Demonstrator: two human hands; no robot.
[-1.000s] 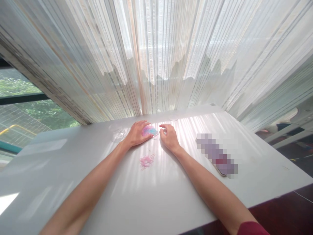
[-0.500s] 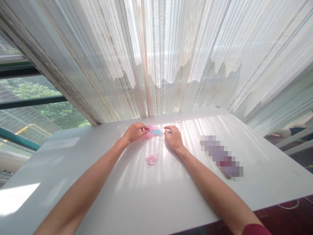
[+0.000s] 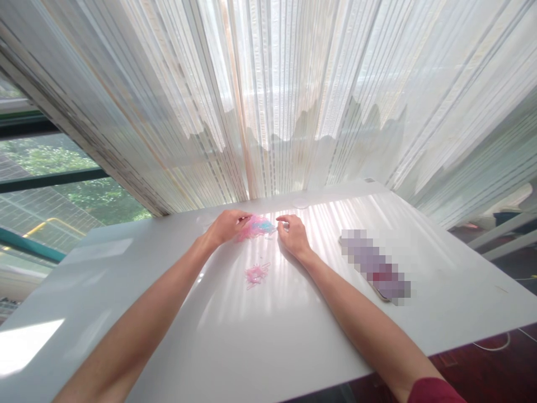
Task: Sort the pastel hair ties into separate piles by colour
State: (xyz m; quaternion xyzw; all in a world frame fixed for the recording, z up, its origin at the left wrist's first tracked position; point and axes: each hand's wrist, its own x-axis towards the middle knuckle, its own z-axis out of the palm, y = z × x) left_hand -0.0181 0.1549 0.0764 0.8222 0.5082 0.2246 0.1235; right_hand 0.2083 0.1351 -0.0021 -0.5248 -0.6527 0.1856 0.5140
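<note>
A heap of thin pink and blue strands [image 3: 262, 225], which look like small elastic bands, lies toward the back of the white table [image 3: 201, 347]. At its left edge is my left hand [image 3: 229, 226], thumb and fingertips bent together against the pink strands; whatever they pinch is too small to make out. Just right of the blue strands, my right hand [image 3: 293, 235] rests on its side, fingers curved, with a gap between thumb and forefinger and nothing visible in it. A smaller pink pile [image 3: 256, 274] lies nearer to me, between my forearms.
To the right of my right forearm lies a phone-like flat object [image 3: 373, 268], mostly blurred out. A clear round item [image 3: 300, 203] sits at the table's back edge. Behind the table hangs a sheer striped curtain [image 3: 268, 101], with a window [image 3: 62, 179] at left.
The whole view has shifted slightly, so things appear a little further left. My left fingertips have moved slightly at the heap's edge; my right hand stays beside it.
</note>
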